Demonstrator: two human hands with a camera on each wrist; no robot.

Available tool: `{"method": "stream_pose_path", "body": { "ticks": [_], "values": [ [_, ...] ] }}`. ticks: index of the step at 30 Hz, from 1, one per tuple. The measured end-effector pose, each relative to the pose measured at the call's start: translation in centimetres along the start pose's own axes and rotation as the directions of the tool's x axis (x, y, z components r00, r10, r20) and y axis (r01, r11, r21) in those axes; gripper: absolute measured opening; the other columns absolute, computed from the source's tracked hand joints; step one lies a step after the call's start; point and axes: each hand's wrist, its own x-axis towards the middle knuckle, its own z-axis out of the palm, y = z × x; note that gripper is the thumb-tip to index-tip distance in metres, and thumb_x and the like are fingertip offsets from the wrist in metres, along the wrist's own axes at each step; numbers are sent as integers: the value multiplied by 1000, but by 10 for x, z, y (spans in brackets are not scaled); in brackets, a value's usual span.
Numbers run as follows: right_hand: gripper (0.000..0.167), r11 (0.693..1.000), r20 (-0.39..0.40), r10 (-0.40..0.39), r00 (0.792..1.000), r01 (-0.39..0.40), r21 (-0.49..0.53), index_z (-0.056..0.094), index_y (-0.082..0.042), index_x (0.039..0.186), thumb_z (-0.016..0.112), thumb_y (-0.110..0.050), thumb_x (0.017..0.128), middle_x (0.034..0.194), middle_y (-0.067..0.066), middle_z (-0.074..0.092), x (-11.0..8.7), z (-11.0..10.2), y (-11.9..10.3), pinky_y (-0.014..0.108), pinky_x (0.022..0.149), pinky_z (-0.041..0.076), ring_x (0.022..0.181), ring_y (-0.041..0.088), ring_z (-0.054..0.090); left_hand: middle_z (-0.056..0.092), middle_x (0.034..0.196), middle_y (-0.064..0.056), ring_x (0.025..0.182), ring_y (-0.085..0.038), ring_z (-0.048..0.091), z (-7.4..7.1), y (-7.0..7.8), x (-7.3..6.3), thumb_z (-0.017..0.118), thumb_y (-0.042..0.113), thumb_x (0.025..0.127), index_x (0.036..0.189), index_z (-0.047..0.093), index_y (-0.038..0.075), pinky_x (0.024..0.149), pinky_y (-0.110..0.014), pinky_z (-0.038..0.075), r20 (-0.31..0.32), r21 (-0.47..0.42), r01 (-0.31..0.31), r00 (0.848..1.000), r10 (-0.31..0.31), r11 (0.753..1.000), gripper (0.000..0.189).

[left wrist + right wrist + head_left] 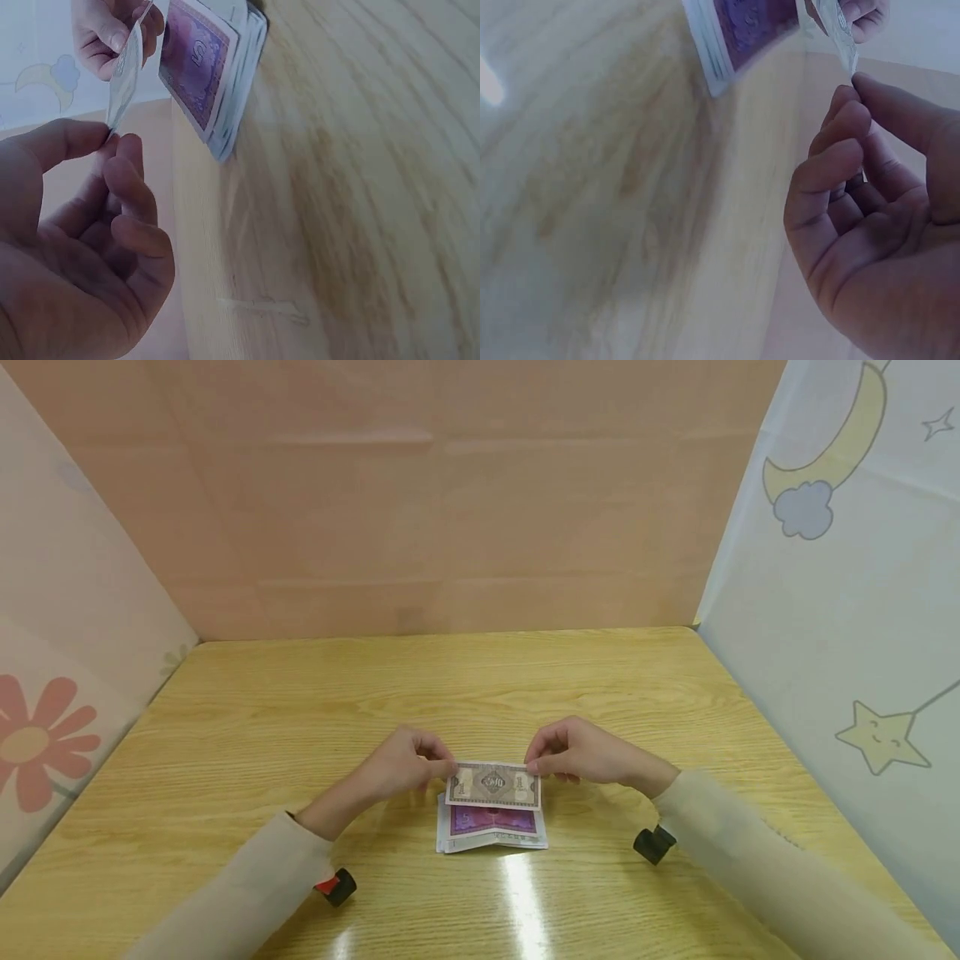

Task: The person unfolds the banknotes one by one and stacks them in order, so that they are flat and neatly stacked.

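Note:
A brown banknote (493,784) is stretched between both hands, raised above a small stack of banknotes. My left hand (407,762) pinches its left end between thumb and forefinger, and my right hand (579,750) pinches the opposite end the same way. Edge-on, the held banknote (126,79) shows clear of the stack in the left wrist view. Topping the stack is a purple banknote (495,821) marked 5, with pale notes (498,840) fanned out under it. The held note hides the stack's far part in the head view.
The wood-grain table (300,693) is bounded by a pinkish back wall (450,527) and pale side panels, the right panel (825,610) printed with a moon and star. Black wrist devices (655,844) hang beneath both sleeves. Light glares off the table near the front.

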Motion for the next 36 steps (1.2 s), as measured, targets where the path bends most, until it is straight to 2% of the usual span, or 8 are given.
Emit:
{"method": "stream_pose_path", "body": {
  "ticks": [4, 10, 16, 20, 29, 33, 36],
  "values": [
    [7, 1000, 28, -12, 1000, 12, 0, 71, -2, 95, 69, -9, 95, 73, 14, 61, 0, 8, 3, 22, 49, 36, 54, 11, 43, 66, 83, -2, 56, -15, 50, 1, -2, 0, 73, 19, 92, 85, 75, 10, 52, -27, 39, 51, 76, -18, 999, 14, 997, 12],
    [4, 997, 14, -36, 999, 37, -74, 70, -1, 93, 72, -5, 92, 73, 7, 65, 1, 18, 7, 21, 53, 41, 59, 9, 50, 66, 77, 0, 56, -10, 48, 6, -2, 0, 76, 14, 90, 80, 75, 12, 50, -25, 39, 70, 160, -11, 998, -1, 987, 10],
    [4, 974, -27, -47, 999, 40, -222, 70, -4, 88, 73, -4, 90, 76, -5, 65, 3, 27, 11, 25, 66, 48, 70, 9, 57, 66, 73, 2, 58, -10, 51, 14, -4, 3, 78, 13, 87, 74, 73, 12, 52, -25, 43, 41, 233, 10, 999, -20, 972, 14],
    [5, 957, -36, -31, 999, 19, -289, 70, -7, 87, 73, -5, 91, 77, -7, 64, 4, 30, 13, 26, 68, 48, 72, 9, 58, 64, 70, 3, 60, -12, 53, 20, -6, 4, 80, 13, 86, 70, 71, 14, 54, -27, 44, 24, 300, 20, 999, -29, 954, 18],
    [7, 952, -35, -41, 999, 28, -305, 68, -9, 88, 72, -6, 92, 76, -6, 62, 5, 33, 15, 26, 65, 46, 70, 9, 55, 59, 66, 5, 59, -13, 50, 28, -5, 2, 80, 17, 84, 69, 66, 19, 52, -27, 38, -21, 448, 35, 999, -28, 894, 20],
    [7, 951, -47, -33, 998, 17, -310, 68, -10, 87, 73, -6, 91, 74, -6, 61, 5, 33, 16, 25, 63, 45, 69, 9, 54, 57, 66, 5, 58, -13, 49, 29, -5, 2, 81, 18, 82, 73, 63, 18, 51, -28, 37, -22, 473, 11, 1000, 0, 881, 20],
    [7, 953, -58, -28, 998, 9, -303, 68, -9, 87, 73, -6, 91, 73, -6, 60, 5, 34, 16, 25, 62, 44, 67, 10, 54, 56, 68, 3, 57, -13, 48, 30, -5, 3, 82, 17, 81, 78, 61, 17, 51, -28, 36, -25, 466, 6, 1000, 6, 885, 21]
  ]
}}
